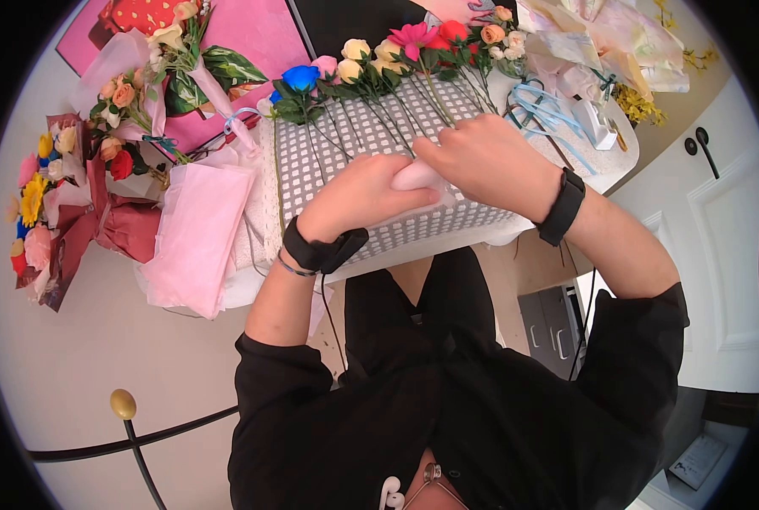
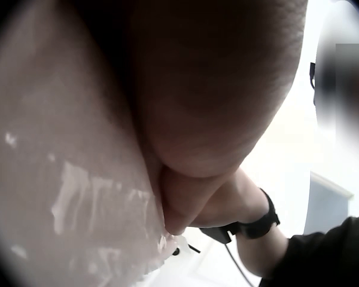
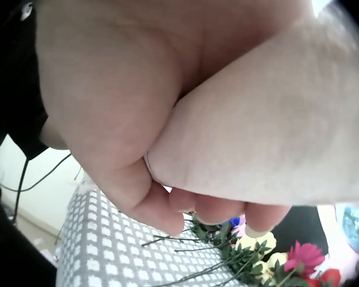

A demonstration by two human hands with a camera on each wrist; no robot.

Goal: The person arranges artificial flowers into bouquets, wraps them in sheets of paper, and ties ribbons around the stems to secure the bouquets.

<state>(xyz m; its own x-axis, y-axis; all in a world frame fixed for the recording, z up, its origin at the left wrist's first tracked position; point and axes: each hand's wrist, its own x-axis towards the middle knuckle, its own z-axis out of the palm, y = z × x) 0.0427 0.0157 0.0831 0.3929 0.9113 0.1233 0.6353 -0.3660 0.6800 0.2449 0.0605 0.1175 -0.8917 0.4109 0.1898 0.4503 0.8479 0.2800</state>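
Both hands meet over the front of the grey-and-white checked cloth [image 1: 379, 217]. Between them is a smooth pale pink roll [image 1: 417, 177], its ends hidden in the palms. My left hand [image 1: 366, 191] grips its left part, the thumb lying along the near side. Curled over the other end is my right hand [image 1: 498, 161]. Close up in the left wrist view, the pale roll [image 2: 60, 191] has shiny, crinkled clear plastic on it. In the right wrist view the roll [image 3: 257, 137] fills the palm, with fingertips showing below it.
Behind the hands lie loose artificial flowers, including a blue rose [image 1: 300, 78] and a magenta flower [image 1: 413, 39], stems toward me. Pink wrapping sheets [image 1: 199, 229] and wrapped bouquets [image 1: 65, 204] are on the left. Light blue ribbon [image 1: 545, 110] and a white box [image 1: 596, 126] sit right.
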